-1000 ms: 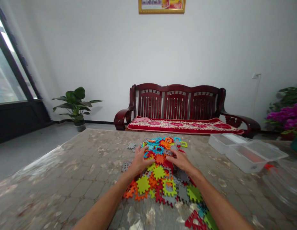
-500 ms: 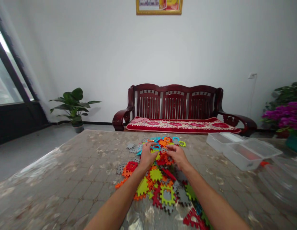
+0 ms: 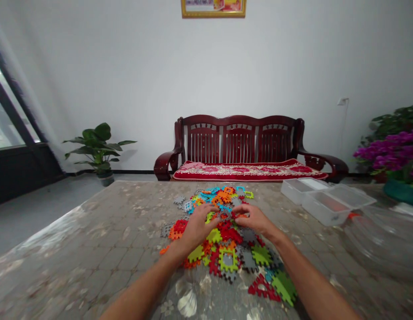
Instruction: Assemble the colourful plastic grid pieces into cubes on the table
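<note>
A loose heap of flat plastic building pieces with toothed edges, in red, orange, lime, blue and grey, lies on the table. My left hand point(image 3: 200, 221) is over the heap's left middle, its fingers curved and its thumb apart. Opposite it, my right hand point(image 3: 255, 218) arches over the right side, thumb and fingers parted around red and orange pieces. I see no piece clearly held by either hand. Nearer me lie a lime square frame point(image 3: 223, 266), a green piece point(image 3: 284, 286) and a red triangular piece point(image 3: 262, 286).
A patterned cover point(image 3: 93, 249) lies over the table. To the right stand clear plastic boxes point(image 3: 321, 211) and a transparent lid-like container point(image 3: 383, 246). Beyond the table is a dark red wooden bench point(image 3: 240, 142). A potted plant point(image 3: 99, 149) and purple flowers point(image 3: 393, 151) flank it.
Both hands have come slightly closer to me over the heap and a little farther apart. The red and grey pieces between and below them have shifted. The view has turned slightly.
</note>
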The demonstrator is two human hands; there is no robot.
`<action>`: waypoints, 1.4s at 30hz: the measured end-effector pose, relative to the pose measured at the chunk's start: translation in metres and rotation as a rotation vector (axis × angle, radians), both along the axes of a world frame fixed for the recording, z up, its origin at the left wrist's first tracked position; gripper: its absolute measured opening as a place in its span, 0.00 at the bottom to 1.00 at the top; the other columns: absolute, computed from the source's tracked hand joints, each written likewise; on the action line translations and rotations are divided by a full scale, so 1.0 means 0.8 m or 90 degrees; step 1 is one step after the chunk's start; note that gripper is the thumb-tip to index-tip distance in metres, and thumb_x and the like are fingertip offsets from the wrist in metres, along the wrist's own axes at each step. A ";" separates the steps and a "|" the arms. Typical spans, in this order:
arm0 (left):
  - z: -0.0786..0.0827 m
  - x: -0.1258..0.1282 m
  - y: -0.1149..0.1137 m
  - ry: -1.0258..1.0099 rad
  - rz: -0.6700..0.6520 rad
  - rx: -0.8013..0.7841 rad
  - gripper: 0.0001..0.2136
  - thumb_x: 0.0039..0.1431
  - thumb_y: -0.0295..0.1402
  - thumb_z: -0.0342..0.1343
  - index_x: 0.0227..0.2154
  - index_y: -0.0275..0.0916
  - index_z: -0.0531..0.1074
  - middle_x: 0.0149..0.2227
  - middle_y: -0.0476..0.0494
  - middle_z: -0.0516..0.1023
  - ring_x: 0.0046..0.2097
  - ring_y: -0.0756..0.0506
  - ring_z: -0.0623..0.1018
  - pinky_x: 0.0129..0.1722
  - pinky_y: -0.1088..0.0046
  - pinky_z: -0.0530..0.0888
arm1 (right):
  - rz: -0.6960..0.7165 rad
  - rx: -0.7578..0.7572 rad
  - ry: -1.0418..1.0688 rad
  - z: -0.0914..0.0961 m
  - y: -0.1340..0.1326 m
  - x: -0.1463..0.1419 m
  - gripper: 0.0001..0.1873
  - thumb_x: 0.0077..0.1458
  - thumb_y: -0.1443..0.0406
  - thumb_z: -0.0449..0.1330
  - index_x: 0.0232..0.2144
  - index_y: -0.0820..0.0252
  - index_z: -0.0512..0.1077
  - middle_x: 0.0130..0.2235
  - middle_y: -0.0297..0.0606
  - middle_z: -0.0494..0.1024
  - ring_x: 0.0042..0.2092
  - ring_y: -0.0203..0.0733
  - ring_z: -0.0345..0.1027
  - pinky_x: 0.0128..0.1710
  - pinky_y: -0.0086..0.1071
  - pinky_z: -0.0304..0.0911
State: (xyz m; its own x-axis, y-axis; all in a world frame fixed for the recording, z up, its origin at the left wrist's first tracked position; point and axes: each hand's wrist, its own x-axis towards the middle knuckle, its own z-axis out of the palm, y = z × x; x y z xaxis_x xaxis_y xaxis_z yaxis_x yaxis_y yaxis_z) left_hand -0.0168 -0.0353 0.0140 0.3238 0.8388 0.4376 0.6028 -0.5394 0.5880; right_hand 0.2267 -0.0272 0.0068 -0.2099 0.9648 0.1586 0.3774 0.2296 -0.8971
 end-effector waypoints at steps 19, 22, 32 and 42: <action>-0.033 0.013 -0.058 0.232 -0.108 0.024 0.13 0.61 0.29 0.52 0.47 0.46 0.75 0.45 0.43 0.81 0.48 0.41 0.78 0.50 0.65 0.72 | -0.195 0.039 0.085 -0.046 -0.009 0.005 0.26 0.49 0.61 0.57 0.51 0.61 0.76 0.46 0.43 0.83 0.39 0.45 0.78 0.40 0.37 0.72; -0.016 0.019 -0.034 0.114 -0.006 -0.023 0.11 0.65 0.39 0.51 0.46 0.47 0.75 0.43 0.44 0.81 0.44 0.42 0.80 0.46 0.67 0.74 | -0.246 0.058 0.108 -0.051 -0.004 0.018 0.30 0.48 0.59 0.59 0.53 0.61 0.74 0.45 0.43 0.83 0.37 0.44 0.78 0.40 0.37 0.73; 0.007 0.048 -0.041 0.048 0.049 0.024 0.21 0.62 0.40 0.57 0.57 0.47 0.71 0.60 0.40 0.72 0.65 0.36 0.65 0.65 0.53 0.61 | -0.480 -0.005 0.118 -0.086 0.001 0.089 0.22 0.43 0.65 0.56 0.42 0.59 0.78 0.45 0.44 0.83 0.38 0.45 0.78 0.34 0.34 0.73; -0.051 0.137 -0.112 0.342 -0.386 0.188 0.29 0.60 0.57 0.52 0.60 0.50 0.67 0.66 0.39 0.66 0.67 0.31 0.61 0.65 0.42 0.55 | -0.426 -0.020 0.330 -0.089 0.001 0.104 0.18 0.38 0.60 0.62 0.35 0.58 0.77 0.40 0.44 0.82 0.34 0.43 0.77 0.27 0.30 0.72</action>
State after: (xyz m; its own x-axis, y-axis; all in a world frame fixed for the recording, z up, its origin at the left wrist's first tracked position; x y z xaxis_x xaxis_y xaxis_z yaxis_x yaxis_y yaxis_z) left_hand 0.0928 -0.1251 -0.0268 0.9043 0.3310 0.2697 0.3183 -0.9436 0.0912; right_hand 0.3103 -0.0266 -0.0641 0.4986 0.8655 0.0483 -0.0366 0.0768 -0.9964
